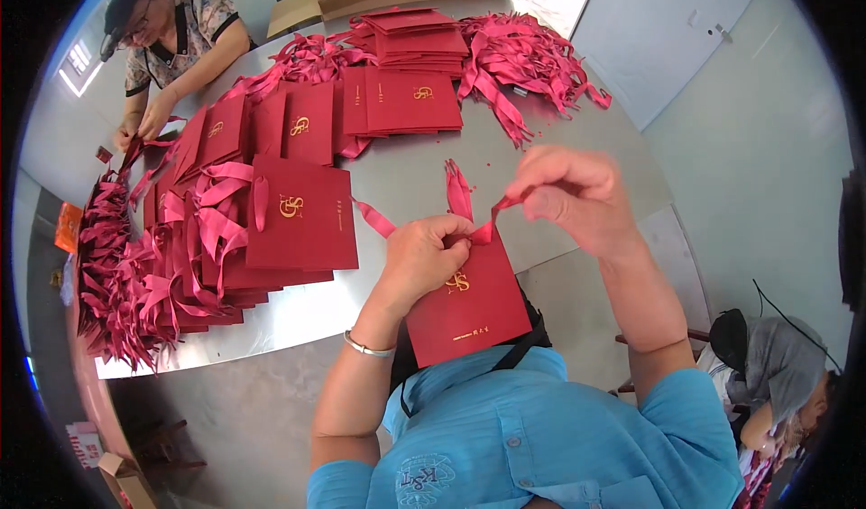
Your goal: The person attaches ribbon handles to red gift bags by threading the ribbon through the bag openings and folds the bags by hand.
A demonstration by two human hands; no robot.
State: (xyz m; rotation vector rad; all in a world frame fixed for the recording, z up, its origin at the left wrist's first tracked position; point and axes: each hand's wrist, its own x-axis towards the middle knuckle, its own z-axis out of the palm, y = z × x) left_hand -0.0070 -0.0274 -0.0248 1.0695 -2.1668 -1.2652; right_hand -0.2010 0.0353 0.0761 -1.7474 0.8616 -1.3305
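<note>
A red paper gift bag (474, 315) with gold print lies against my body at the table's near edge. My left hand (422, 258) is closed on its top edge, thumb and fingers pinching where a pink ribbon (485, 233) meets the bag. That ribbon runs up to my right hand (582, 201), raised to the right, with its end pinched between thumb and fingers. A loose ribbon tail (373, 219) sticks out left of my left hand. Just beyond the bag lies another pink ribbon strand (458, 189) on the table.
Red bags with ribbon handles (311, 225) crowd the left of the metal table (406, 168). Flat red bags (419, 45) are stacked at the back, beside a heap of pink ribbons (528, 54). A co-worker (185, 45) handles ribbon at the far left; another person (776, 374) is at the right.
</note>
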